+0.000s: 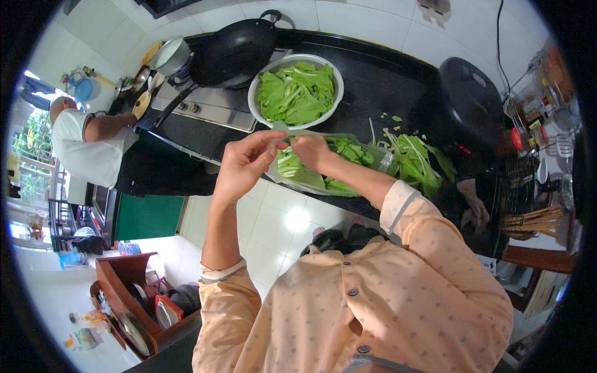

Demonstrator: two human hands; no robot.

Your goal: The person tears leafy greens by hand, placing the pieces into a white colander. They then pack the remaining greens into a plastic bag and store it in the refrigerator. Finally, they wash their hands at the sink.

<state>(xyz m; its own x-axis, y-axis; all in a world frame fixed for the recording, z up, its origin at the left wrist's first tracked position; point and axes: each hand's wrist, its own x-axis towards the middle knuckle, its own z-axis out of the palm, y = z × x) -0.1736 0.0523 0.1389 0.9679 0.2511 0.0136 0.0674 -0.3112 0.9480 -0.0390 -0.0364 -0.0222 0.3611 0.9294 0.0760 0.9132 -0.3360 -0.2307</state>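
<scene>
A translucent plastic bag [305, 181] lies on its side along the counter's front edge, with cut leafy greens [350, 151] inside. At the bag's left end, my left hand [249, 161] pinches a bit of the clear plastic between thumb and fingers. My right hand [311, 150] is closed in a fist on the bag's upper edge, just right of the left hand; its fingertips are hidden. Loose leafy greens [415, 161] lie on the counter by the bag's right end. Behind the bag stands a white colander [340, 93] heaped with green leaves [296, 95].
A black wok [233, 53] rests on the gas stove [205, 109], its long handle pointing forward. A black appliance [471, 93] and a crumpled cloth [475, 212] are at right, near racked utensils [564, 144]. Another person [91, 144] works at the far left.
</scene>
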